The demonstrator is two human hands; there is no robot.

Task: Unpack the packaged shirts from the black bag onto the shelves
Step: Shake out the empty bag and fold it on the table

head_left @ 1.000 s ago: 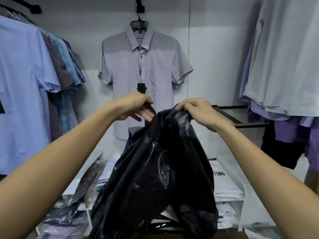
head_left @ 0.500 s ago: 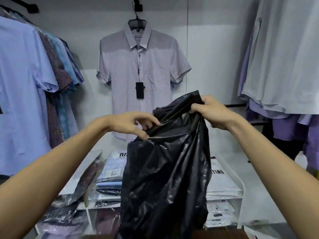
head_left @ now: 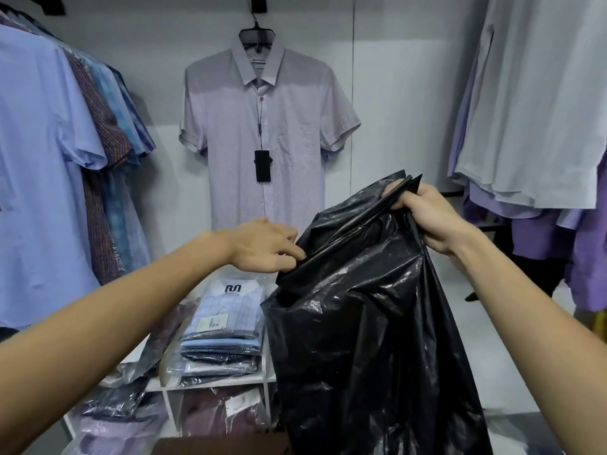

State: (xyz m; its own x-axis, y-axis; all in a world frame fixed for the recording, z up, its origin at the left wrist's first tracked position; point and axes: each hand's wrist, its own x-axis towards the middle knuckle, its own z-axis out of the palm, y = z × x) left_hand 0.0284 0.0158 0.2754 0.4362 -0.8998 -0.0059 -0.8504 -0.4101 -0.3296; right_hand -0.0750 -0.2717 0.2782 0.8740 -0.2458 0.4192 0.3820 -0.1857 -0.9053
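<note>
The black bag [head_left: 368, 323] hangs in front of you, right of the white shelves [head_left: 166, 387], with its top corner bunched in your right hand [head_left: 427, 218], fingers curled tight round the plastic. Your left hand [head_left: 262, 246] sits at the lower rim of the mouth, fingertips pinching or hooking the edge; which one you cannot tell from here. To open it well, keep the right hand high so the weight pulls the mouth taut, then draw the left rim toward you before reaching in. The packaged shirts [head_left: 223, 326] already stacked on the top shelf lie just left of the bag, so swing it gently. Hanging shirts [head_left: 532, 103] crowd your right arm; the freer room looks to be ahead, below the display shirt [head_left: 262, 133].
</note>
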